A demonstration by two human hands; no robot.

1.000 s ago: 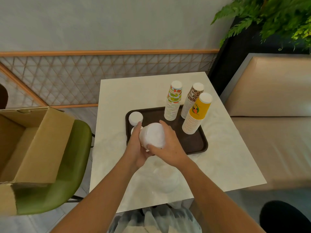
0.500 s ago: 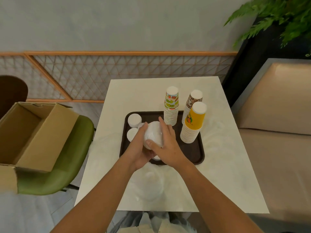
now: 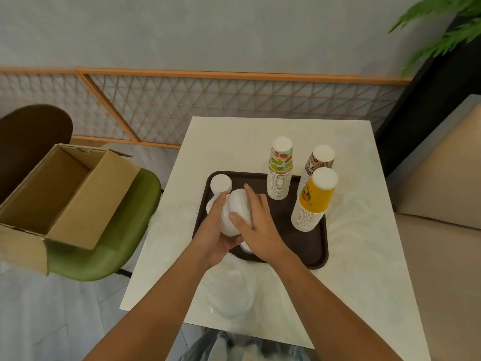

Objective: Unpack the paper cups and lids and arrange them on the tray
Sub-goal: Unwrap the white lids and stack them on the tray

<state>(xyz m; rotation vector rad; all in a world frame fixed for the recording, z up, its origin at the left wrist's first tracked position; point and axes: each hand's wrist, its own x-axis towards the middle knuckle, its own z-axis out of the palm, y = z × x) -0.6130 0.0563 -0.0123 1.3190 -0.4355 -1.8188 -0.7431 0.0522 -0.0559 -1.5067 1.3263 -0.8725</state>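
Holding the lid stack (image 3: 237, 213) w/ both: left hand (image 3: 214, 230) curled round its left side & underside, right hand (image 3: 260, 227) wrapped over the right side w/ thumb across the front, just above the tray (image 3: 316, 252), tipped a bit by the look of it. Square it upright first, then lower straight into the bare spot beneath the palms, short of the other lid stacks (image 3: 221, 183) just past the left fingertips & well clear of the cup stacks (image 3: 279, 175) off to the right of the right hand. Squeeze evenly so lids don't fan out, & prob. let go only once the base sits flat, one hand at a time.
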